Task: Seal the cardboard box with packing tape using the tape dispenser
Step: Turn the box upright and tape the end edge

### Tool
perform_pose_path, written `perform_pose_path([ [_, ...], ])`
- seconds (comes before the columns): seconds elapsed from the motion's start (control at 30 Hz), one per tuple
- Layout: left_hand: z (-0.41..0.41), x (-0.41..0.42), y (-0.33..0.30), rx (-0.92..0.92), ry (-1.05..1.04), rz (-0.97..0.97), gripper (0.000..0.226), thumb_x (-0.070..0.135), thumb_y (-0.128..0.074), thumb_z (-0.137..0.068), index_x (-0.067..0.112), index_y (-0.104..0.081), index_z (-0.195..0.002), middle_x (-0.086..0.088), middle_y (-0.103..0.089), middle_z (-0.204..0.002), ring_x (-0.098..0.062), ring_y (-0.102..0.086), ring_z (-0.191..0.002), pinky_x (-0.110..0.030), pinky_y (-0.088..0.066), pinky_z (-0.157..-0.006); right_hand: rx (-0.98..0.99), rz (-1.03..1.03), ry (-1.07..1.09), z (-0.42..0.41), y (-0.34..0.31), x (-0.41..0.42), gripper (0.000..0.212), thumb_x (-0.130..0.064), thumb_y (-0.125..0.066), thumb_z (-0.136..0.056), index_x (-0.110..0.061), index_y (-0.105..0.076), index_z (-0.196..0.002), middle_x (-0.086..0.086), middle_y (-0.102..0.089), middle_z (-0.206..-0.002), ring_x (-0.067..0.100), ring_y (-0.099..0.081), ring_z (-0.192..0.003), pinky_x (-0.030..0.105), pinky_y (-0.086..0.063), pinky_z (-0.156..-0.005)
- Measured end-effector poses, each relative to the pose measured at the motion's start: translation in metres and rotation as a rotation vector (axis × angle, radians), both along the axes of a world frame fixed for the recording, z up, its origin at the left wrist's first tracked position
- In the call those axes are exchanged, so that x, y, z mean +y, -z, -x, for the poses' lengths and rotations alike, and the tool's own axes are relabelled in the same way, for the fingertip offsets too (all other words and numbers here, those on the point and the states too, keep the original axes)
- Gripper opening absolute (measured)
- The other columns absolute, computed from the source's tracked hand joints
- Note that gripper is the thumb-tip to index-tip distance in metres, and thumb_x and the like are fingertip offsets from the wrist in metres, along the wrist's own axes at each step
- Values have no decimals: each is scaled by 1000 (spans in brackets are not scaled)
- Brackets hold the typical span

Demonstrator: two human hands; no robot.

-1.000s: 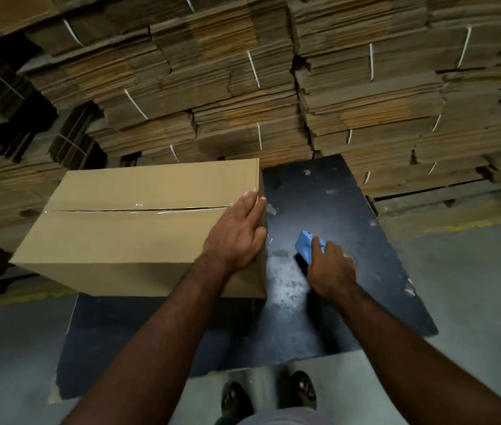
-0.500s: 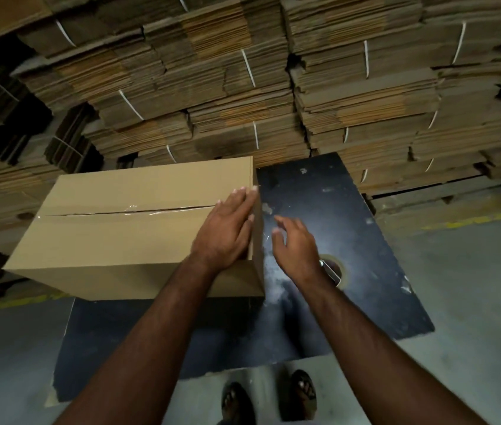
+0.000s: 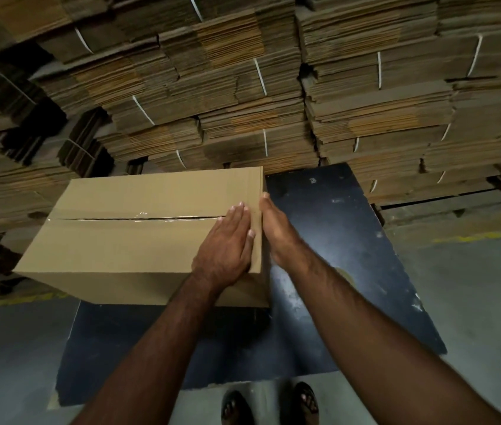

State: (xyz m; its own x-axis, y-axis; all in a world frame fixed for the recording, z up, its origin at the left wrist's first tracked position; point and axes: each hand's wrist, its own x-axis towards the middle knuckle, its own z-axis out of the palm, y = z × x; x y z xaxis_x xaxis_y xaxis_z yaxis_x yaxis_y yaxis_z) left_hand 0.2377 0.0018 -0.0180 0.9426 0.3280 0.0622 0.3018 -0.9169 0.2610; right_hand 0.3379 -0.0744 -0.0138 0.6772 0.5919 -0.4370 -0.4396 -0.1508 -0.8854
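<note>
A closed brown cardboard box (image 3: 126,240) lies on a black board (image 3: 350,240). Clear packing tape (image 3: 142,216) runs along its top centre seam. My left hand (image 3: 227,246) lies flat on the box's top near the right end, fingers straight over the seam's end. My right hand (image 3: 276,228) presses flat against the box's right side face, fingers pointing away from me. The tape dispenser is mostly hidden behind my right forearm; only a pale curved bit of its roll (image 3: 345,276) shows on the board.
Tall stacks of flattened, strapped cardboard sheets (image 3: 243,87) fill the background right behind the box. The board lies on a grey concrete floor (image 3: 472,286) with a yellow line. My sandalled feet (image 3: 270,406) stand at the board's near edge.
My right hand put the blue tape dispenser down on the board, then moved left and now presses on the box's right side. My left hand stayed flat on the top.
</note>
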Motion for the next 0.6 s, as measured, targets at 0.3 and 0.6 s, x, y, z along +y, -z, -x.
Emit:
perform_pose_path([
  [0.3,1,-1,-4,25,-6,16,56,36,-22,-107,15,-12,-158,-3,-8,-166,-13,-5,-152,-32,-5,-122,-66,103,-37,-4,-7,4,75,-70,-25,-92,-30,-22,-156,2,-31,-160,23,-37,-142,45,-28,-118],
  [0.6,17,19,-14,54,-70,34,59,38,-24,-107,13,-10,-158,-3,-6,-166,-14,-4,-152,-36,-6,-123,-425,234,15,12,6,2,57,-37,-32,-107,-18,-16,-158,14,-40,-154,29,-43,-136,31,-33,-110],
])
